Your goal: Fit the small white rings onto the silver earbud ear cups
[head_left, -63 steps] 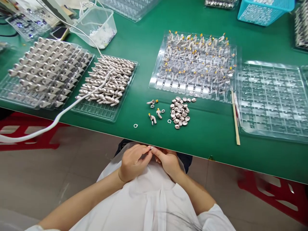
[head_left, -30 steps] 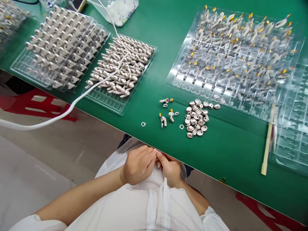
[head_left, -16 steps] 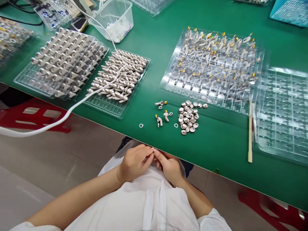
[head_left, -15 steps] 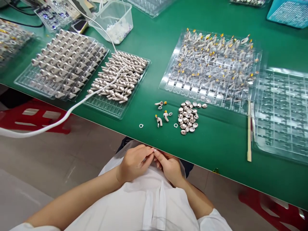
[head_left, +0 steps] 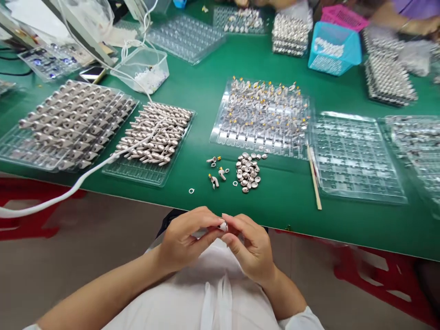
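Note:
My left hand and my right hand meet in front of my chest, just below the edge of the green table. Both pinch one small pale earbud part between their fingertips. On the table just beyond them lie three loose earbud shells, a small ring and a heap of round silver caps. Behind the caps stands a clear tray of earbud shells with gold tips.
Two trays of pale earbud stems lie at the left, crossed by a white cable. An empty clear tray and a wooden stick lie at the right. A clear tub, a blue basket and another person's hands are at the back.
My hands have lifted a little and the pale part now shows between the fingertips. The view has tilted up, bringing in the far side of the table.

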`<state>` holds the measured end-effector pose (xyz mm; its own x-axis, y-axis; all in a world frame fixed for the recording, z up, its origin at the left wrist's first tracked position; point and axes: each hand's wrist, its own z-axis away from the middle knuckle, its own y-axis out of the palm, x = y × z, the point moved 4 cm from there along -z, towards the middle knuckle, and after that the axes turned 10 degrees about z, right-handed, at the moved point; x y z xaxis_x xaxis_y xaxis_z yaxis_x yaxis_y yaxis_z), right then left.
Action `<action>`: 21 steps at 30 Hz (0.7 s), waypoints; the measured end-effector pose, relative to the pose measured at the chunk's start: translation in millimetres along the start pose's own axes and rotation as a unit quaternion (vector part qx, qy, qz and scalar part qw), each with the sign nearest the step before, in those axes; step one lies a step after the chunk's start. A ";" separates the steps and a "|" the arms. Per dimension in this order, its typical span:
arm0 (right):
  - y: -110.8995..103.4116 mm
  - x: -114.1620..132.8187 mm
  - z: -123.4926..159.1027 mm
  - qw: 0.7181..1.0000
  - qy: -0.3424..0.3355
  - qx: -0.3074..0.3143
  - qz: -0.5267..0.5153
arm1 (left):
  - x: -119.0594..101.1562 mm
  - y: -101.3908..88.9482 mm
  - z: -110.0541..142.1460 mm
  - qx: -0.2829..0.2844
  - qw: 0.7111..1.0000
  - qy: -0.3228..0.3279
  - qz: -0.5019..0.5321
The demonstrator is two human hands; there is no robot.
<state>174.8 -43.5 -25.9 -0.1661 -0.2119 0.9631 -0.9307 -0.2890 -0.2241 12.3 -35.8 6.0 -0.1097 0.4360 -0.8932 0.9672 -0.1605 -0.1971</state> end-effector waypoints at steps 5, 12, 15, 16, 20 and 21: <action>-11.4 9.4 -6.5 0.996 -0.007 -0.072 0.046 | 5.1 7.1 -20.0 -0.014 0.997 -0.051 0.060; -19.1 13.6 -11.7 0.985 0.029 -0.131 0.109 | 10.6 11.6 -38.2 0.004 0.998 -0.032 0.058; -17.5 15.0 -13.5 0.977 0.032 -0.158 0.140 | 11.5 11.5 -42.4 0.002 0.998 0.004 0.055; -16.7 16.0 -14.1 0.974 0.024 -0.168 0.152 | 11.8 11.0 -43.3 0.003 0.998 0.009 0.057; -13.2 21.3 -17.1 0.957 -0.030 -0.204 0.203 | 16.8 7.2 -45.9 0.028 0.993 -0.057 0.104; -12.7 22.2 -17.9 0.954 -0.040 -0.209 0.213 | 19.3 6.4 -46.3 0.039 0.987 -0.095 0.127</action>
<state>177.1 -27.9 0.9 -0.5488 -0.3027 0.7792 -0.8354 0.2332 -0.4978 26.9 12.5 6.1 0.0852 0.2007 -0.9759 0.9493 -0.3140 0.0183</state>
